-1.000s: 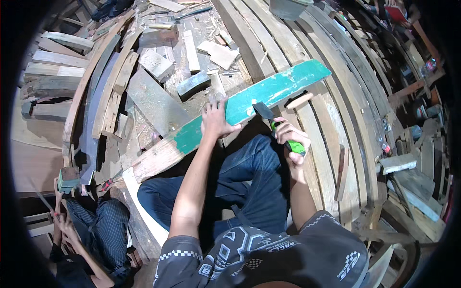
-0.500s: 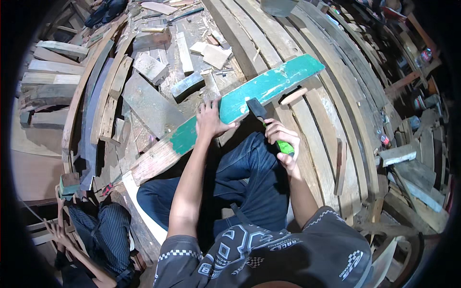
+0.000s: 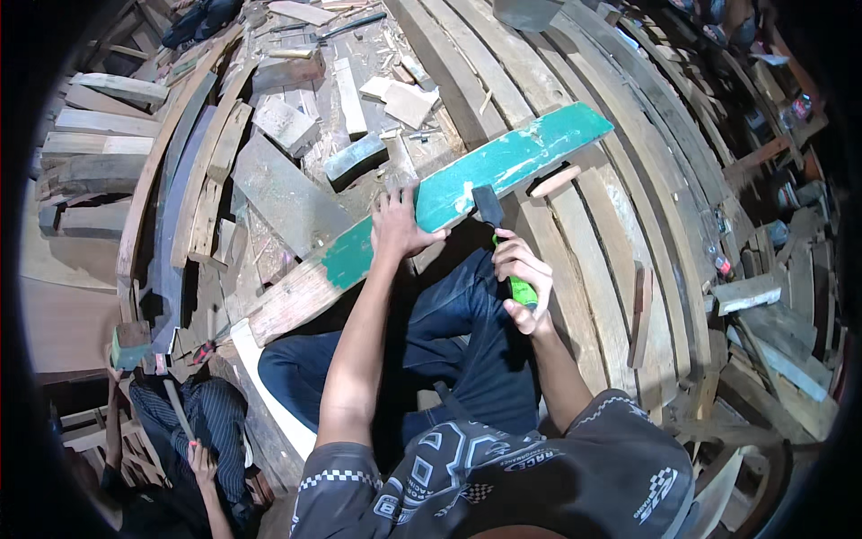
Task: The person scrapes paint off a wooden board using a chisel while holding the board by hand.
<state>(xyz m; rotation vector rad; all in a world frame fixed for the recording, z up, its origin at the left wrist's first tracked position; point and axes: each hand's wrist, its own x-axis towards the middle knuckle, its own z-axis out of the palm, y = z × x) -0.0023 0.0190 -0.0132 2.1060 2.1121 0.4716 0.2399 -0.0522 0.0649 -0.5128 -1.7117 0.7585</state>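
While the left hand (image 3: 397, 228) lies thumb-out on the green board (image 3: 525, 156), the right hand (image 3: 524, 272) — curled — grips a flat-bladed tool (image 3: 488, 207).

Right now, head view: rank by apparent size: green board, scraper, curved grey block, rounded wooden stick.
1. Green board
2-3. Scraper and curved grey block: unsure; right hand hides part of the scraper
4. Rounded wooden stick

A grey bucket (image 3: 525, 13) stands by wooden beams (image 3: 480, 54) (pale scrap (image 3: 411, 104) further left)
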